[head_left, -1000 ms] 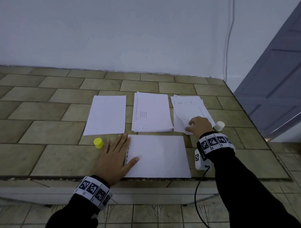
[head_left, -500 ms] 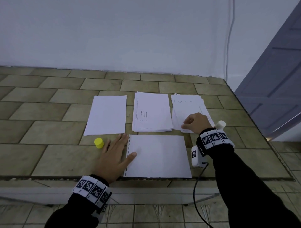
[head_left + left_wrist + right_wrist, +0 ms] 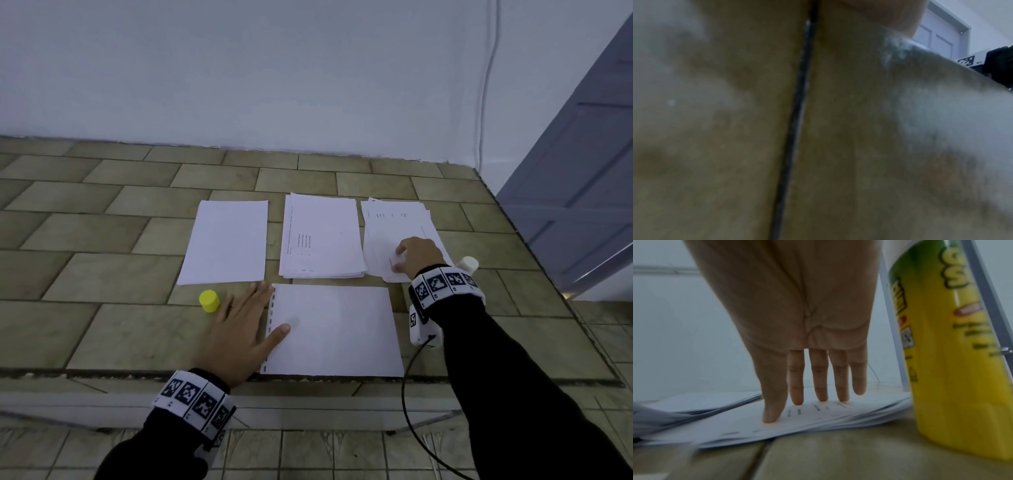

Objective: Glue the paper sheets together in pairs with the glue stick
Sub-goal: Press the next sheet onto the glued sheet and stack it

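2 hands lie flat, fingers straight: left hand (image 3: 239, 329) on the crosswise near sheet (image 3: 335, 330), right hand (image 3: 416, 255) on the right pile (image 3: 394, 229), glue stick (image 3: 953, 353) seemingly upright beside it

Paper sheets in four spots plus uncapped glue stick on tiled surface.
Blank landscape sheet (image 3: 337, 330) with punched left edge lies flat at 6 o'clock. Blank portrait sheet (image 3: 224, 241) at 10 o'clock. Neat printed stack (image 3: 322, 236) at 12 o'clock. Loose, fanned printed stack (image 3: 394, 233) at 2 o'clock. Glue stick (image 3: 953, 353), yellow-green label, stands upright just off that stack's right edge, white top showing. Yellow cap (image 3: 209, 300) stands at 9 o'clock, near the landscape sheet.
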Demonstrator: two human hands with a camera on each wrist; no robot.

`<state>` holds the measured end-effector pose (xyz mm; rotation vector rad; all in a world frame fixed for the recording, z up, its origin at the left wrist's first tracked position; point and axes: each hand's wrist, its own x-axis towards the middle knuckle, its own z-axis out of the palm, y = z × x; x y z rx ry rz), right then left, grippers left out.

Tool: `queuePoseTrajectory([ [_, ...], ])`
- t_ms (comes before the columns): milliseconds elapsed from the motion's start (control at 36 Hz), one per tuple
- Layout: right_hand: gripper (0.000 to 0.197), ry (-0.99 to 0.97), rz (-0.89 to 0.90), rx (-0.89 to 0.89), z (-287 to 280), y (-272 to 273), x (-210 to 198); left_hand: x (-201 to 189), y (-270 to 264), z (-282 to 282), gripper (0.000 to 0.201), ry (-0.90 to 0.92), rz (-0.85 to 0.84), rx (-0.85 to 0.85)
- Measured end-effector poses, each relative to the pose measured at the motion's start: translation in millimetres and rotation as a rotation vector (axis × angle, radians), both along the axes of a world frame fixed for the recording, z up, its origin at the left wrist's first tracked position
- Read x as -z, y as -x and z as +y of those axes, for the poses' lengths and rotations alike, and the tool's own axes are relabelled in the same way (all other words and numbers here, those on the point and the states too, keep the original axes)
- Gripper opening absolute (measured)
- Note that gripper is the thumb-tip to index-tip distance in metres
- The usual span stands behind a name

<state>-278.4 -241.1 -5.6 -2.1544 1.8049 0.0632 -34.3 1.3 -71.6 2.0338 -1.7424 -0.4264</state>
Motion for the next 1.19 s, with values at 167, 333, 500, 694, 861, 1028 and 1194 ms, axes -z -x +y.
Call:
queuePoseTrajectory([
  [167,0.066,-0.002,0.027,-0.039,5,-2,3,1,0,0,0.096,-0.008,-0.002,0.008],
  [333,0.060,0.000,-0.033,-0.046,2,4,0,0,0,0,0.096,-0.018,-0.012,0.011],
  [500,0.032,0.096,-0.226,0.000,-1,6,0,0,-1,0,0.101,0.016,0.056,-0.005],
  [694,0.036,0.255,-0.531,-0.015,13,4,-27,-1,-4,-1,0.089,0.064,0.244,-0.095],
  [861,0.035,0.219,-0.671,-0.243,51,4,-47,-13,-5,-4,0.071,0.169,0.594,-0.182],
  [1028,0.037,0.043,-0.668,-0.420,78,13,-26,-50,1,-22,0.062,0.225,1.037,-0.307],
  [1194,0.044,-0.055,-0.619,-0.449,92,25,-2,-51,-3,-32,0.038,-0.071,1.032,-0.349],
])
